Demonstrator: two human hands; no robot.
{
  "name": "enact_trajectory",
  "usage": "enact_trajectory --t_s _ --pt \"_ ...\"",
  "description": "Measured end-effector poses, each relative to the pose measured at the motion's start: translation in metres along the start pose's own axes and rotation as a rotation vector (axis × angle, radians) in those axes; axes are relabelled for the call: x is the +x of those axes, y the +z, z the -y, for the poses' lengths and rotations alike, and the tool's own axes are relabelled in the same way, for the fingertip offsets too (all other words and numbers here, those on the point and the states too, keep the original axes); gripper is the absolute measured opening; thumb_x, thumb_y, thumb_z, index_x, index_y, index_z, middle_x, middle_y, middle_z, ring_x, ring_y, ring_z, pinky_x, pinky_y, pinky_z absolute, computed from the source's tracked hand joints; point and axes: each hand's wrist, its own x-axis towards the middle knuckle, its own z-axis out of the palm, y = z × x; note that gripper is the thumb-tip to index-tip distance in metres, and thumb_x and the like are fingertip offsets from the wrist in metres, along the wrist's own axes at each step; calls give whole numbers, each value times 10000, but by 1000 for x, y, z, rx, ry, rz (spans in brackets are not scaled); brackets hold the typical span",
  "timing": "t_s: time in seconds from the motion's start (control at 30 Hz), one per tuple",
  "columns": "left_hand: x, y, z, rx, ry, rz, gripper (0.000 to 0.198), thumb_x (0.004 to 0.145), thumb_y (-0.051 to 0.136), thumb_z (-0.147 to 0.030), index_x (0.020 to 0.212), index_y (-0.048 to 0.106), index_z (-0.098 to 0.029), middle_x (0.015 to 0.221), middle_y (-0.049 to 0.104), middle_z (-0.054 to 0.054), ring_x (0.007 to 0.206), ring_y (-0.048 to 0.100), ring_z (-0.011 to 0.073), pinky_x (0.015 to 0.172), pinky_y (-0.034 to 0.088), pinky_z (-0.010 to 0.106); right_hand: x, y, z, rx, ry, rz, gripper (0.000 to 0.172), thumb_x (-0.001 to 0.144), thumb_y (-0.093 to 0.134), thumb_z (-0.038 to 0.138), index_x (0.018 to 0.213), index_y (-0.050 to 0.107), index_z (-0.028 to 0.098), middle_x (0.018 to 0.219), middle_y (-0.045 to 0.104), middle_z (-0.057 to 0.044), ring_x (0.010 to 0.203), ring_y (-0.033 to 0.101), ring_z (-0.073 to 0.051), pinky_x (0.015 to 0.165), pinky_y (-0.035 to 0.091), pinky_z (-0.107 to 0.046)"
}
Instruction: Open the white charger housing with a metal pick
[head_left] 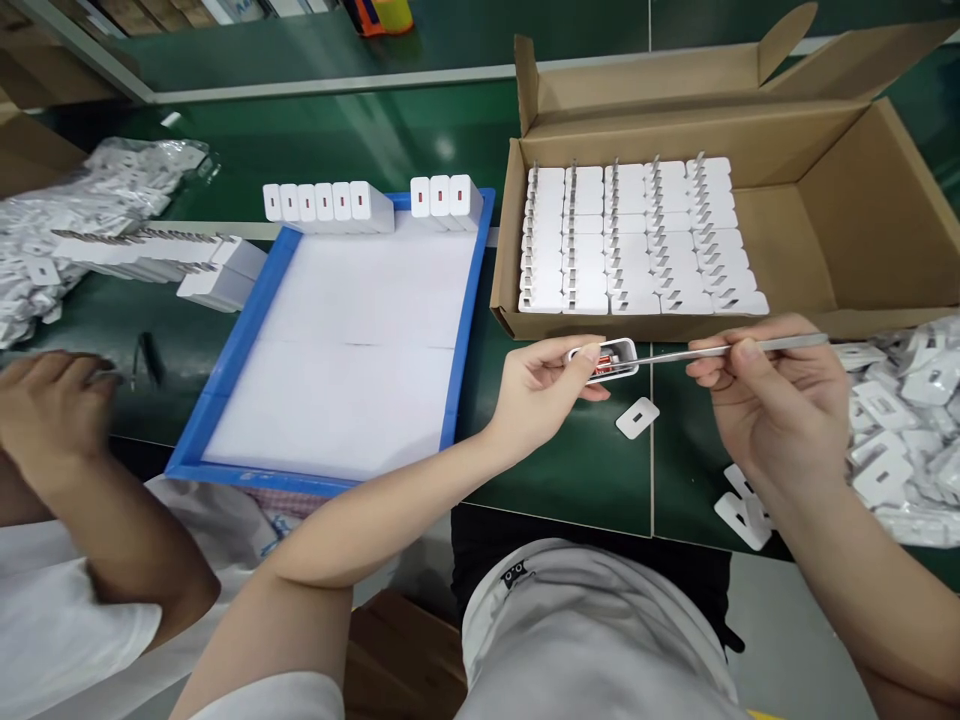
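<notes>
Head view: white housing (625,351), open end exposed, near side of ctn. (cardboard box (660,327)). L hand (544,395) pinches housing; R hand (780,405) pinches tweezers (697,353), tip inside. Risk: tip slip may damage int. red parts (604,363). Box wall limits far-side travel; more room nearside, over bench (570,480), beside loose plate (634,418).

Orange-and-yellow object (382,17) on a green shelf (517,32), brown cardboard (409,660) below the table (555,485), a co-worker's white sleeve (71,615)
</notes>
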Motion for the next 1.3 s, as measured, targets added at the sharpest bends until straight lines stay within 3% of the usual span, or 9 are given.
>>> enact_trajectory --t_s 0.3,0.57,0.7,0.93,1.13,1.3 --pt "1 0 6 55 87 -3 314 789 745 -380 971 753 -125 832 740 39 705 715 142 618 658 250 4 -2 0 41 146 -47 19 830 717 176 835 702 187 797 745 -34 663 693 -105 639 588 -170" --pt "0 1 8 59 83 2 293 786 752 -366 961 758 -131 824 744 40 719 719 149 620 662 254 8 -6 0 73 157 -12 36 815 722 156 825 698 181 739 729 -11 650 695 -116 622 591 -182" --pt "-2 3 3 55 76 17 289 792 747 -379 953 762 -140 822 750 42 701 720 147 613 657 248 8 -8 3 29 74 43 26 860 670 139 863 685 159 789 741 -45 656 700 -125 597 588 -194" --pt "-1 0 -1 -36 77 96 278 813 727 -393 950 768 -154 829 746 57 739 729 176 571 649 249 5 -5 4 -25 -240 178 158 885 592 68 962 684 171 913 745 -52 646 699 -157 539 592 -277" --pt "-5 2 -3 40 164 46 261 809 733 -352 972 760 -151 880 750 56 748 721 172 638 666 294 3 -5 6 -94 -263 32 133 887 610 75 937 704 155 805 734 -20 666 712 -161 565 618 -275" --pt "-3 0 -3 18 211 -1 216 818 726 -321 957 760 -159 848 743 33 717 711 136 627 664 256 8 -11 9 -104 -257 -49 101 884 639 94 894 715 160 743 718 0 615 693 -122 571 619 -233"
